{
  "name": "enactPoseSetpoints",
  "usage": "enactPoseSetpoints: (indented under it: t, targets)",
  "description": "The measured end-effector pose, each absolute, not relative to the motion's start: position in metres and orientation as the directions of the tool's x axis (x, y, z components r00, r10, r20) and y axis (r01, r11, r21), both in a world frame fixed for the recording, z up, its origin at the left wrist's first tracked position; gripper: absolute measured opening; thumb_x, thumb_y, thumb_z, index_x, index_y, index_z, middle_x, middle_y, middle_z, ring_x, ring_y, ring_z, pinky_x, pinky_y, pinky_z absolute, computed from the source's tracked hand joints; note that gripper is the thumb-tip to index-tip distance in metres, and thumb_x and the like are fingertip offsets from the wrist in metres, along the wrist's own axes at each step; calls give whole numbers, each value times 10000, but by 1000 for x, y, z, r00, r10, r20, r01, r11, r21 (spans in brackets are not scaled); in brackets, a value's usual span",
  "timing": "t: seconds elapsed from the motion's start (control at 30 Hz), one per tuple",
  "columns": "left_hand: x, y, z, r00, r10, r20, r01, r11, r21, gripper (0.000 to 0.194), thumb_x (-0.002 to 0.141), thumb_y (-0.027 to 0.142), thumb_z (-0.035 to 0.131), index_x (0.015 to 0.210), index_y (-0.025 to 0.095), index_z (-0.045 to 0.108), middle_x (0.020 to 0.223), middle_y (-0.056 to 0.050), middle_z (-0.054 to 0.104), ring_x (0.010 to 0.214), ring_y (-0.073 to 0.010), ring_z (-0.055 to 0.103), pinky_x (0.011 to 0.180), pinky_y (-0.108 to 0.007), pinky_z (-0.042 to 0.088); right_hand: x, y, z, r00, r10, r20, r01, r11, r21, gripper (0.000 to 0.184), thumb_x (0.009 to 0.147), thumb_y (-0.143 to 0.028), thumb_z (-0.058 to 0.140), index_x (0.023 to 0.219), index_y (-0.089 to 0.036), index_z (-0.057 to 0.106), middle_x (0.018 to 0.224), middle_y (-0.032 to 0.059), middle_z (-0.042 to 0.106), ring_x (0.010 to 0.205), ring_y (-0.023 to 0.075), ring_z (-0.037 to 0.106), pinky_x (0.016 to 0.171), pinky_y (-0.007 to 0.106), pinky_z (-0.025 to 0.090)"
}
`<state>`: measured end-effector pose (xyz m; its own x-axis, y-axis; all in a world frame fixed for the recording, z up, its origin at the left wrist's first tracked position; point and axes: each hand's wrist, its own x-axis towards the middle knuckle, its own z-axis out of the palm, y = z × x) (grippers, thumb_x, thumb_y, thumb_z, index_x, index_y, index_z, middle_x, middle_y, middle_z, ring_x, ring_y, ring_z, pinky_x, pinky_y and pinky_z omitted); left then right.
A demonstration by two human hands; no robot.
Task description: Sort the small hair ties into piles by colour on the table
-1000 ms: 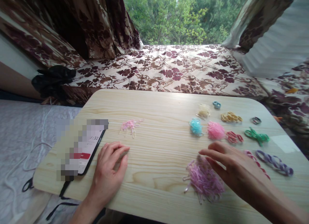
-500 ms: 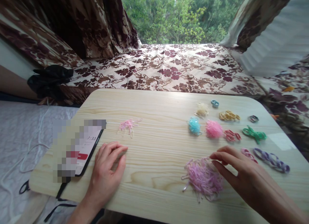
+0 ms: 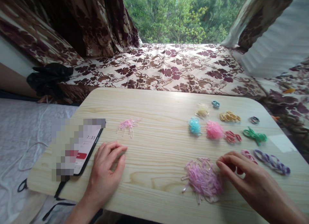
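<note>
My left hand rests flat on the wooden table, fingers loosely spread, just right of a phone. My right hand hovers low at the right edge of a pile of pale pink-lilac small elastic bands, fingers curled, thumb and forefinger close together; whether they pinch a band is unclear. A small heap of light pink bands lies above my left hand.
Sorted heaps lie at the table's right: cream, blue, bright pink, red, yellow, green, purple hair ties. Floral cushion and window lie beyond.
My right hand has drawn back to the right, off the top of the pink-lilac pile to its right edge. My left hand has stayed put.
</note>
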<state>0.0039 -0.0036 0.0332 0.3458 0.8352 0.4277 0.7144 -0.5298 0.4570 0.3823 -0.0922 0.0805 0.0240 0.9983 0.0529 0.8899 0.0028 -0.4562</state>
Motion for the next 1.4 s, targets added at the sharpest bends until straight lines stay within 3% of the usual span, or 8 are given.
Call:
enactPoseSetpoints:
  t: [0.17,0.4,0.57,0.8,0.93,1.1,1.27,1.4]
  targets:
    - [3,-3,33,353,823,445,713,-545,442,191,940,136,536,1094,221,611,1090,-53,589,1067,-230,563,945,-421,455,378,-95,79,27,997,73,918,4,-397,290,934,-443,510,763,-274,672,789,-2,677,640,147,649,573,274,488]
    - [4,-3,33,349,826,442,713,-540,447,200,939,140,536,1103,230,608,1090,-53,591,1076,-235,564,951,-427,459,356,-77,86,29,998,56,984,-18,-177,313,825,-334,465,553,-255,598,610,-2,607,453,144,549,440,288,308]
    - [4,-3,34,345,827,445,712,-539,450,215,938,133,539,1113,237,607,1086,-51,591,1069,-234,566,948,-425,460,364,-81,85,150,989,-16,901,-143,-410,295,816,-403,500,584,-258,611,640,2,633,516,147,564,477,277,378]
    - [3,-4,32,349,827,442,711,-541,450,197,942,158,535,1110,233,608,1088,-53,590,1066,-240,568,965,-428,444,370,-108,88,586,761,-277,229,-484,-845,388,588,-616,760,660,-239,710,636,17,633,570,147,538,489,237,461]
    - [3,-3,31,358,812,460,705,-559,437,194,946,175,531,1115,233,608,1084,-55,590,1058,-241,570,971,-429,433,365,-114,85,563,643,-520,-274,-448,-851,437,470,-551,893,662,-203,711,689,11,612,580,110,498,487,204,480]
    - [1,-3,32,362,812,457,708,-559,432,201,945,188,530,1123,236,610,1079,-53,590,1056,-241,571,979,-427,428,364,-120,75,445,659,-607,-514,-366,-775,326,557,-431,912,690,-202,721,736,1,610,606,81,504,489,151,477]
    - [2,-3,31,345,821,455,713,-544,442,189,937,206,536,1100,250,621,1075,-42,605,1053,-238,584,974,-412,435,364,-122,77,498,691,-524,-394,-358,-846,371,606,-522,870,775,-209,763,802,40,668,605,97,506,433,165,437]
    - [2,-2,29,325,829,454,711,-531,460,190,934,210,542,1093,263,631,1081,-37,613,1062,-232,585,970,-394,445,376,-104,94,514,790,-334,54,-418,-907,403,722,-597,750,793,-201,743,630,26,617,500,116,486,425,233,436]
